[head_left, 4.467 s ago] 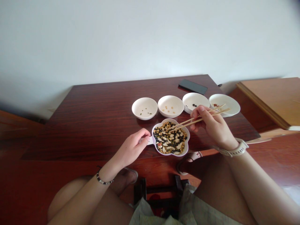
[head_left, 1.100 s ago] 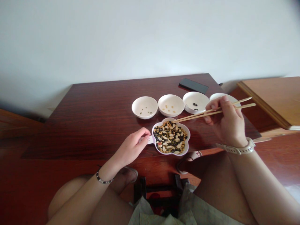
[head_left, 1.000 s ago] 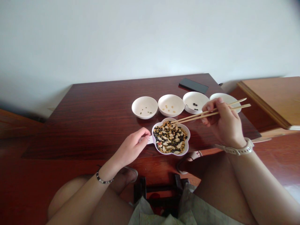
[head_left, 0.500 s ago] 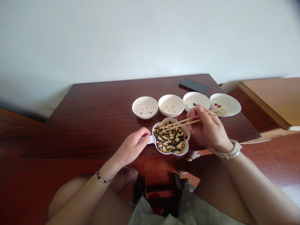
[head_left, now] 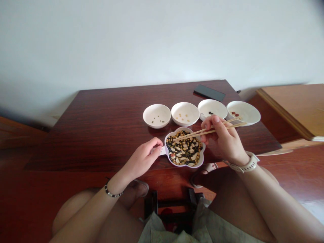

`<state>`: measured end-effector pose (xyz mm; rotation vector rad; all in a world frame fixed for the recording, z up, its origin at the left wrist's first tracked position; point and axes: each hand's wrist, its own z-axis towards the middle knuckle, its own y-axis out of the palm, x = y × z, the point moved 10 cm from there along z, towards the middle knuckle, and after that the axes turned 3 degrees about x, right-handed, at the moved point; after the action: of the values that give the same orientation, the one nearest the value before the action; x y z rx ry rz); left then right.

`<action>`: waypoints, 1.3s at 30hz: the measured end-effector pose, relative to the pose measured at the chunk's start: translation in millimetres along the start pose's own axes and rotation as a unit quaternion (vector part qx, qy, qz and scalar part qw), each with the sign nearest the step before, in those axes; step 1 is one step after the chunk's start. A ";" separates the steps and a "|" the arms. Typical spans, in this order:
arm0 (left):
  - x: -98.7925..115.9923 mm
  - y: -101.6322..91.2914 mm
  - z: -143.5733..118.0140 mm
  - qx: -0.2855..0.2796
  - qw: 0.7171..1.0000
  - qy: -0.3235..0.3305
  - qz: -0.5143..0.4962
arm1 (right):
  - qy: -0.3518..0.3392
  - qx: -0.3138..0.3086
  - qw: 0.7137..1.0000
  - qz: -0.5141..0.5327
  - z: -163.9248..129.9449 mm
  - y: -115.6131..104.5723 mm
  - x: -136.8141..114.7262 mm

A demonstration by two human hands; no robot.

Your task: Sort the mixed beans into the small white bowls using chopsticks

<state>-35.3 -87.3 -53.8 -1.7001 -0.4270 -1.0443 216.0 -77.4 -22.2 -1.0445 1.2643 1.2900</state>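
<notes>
Head view: your left hand (head_left: pixel 145 157), centre of frame, pinches the short white handle (head_left: pixel 162 151) of a white, purple-rimmed, flower-shaped dish (head_left: pixel 201 157) full of mixed beans and peanuts (head_left: pixel 186 146). Your right hand (head_left: pixel 225 140), right of centre, grasps a pair of pale wooden chopsticks (head_left: pixel 192 135), tips at the dish's left part; can't tell if they clamp a piece.

Clutter: four round white bowls in a row just above the dish: green beans (head_left: pixel 157 109), yellow beans (head_left: pixel 185 107), black beans (head_left: pixel 212 105), reddish pieces (head_left: pixel 249 111). Your right hand masks the third's lower edge; chopstick rear ends cross the fourth. Flat black phone-like slab (head_left: pixel 209 92) behind the third. Dark red-brown wooden table (head_left: pixel 113 128) underneath; light brown wooden furniture (head_left: pixel 293 104) at right edge.
</notes>
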 end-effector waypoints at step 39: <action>0.4 1.4 0.0 -0.007 1.000 -0.001 0.001 | 0.006 -0.025 0.999 0.033 -0.1 1.5 4.7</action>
<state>-34.1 -87.9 -54.3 -1.7137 -0.4200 -1.0474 214.0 -77.0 -26.7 -1.0537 1.2908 1.3739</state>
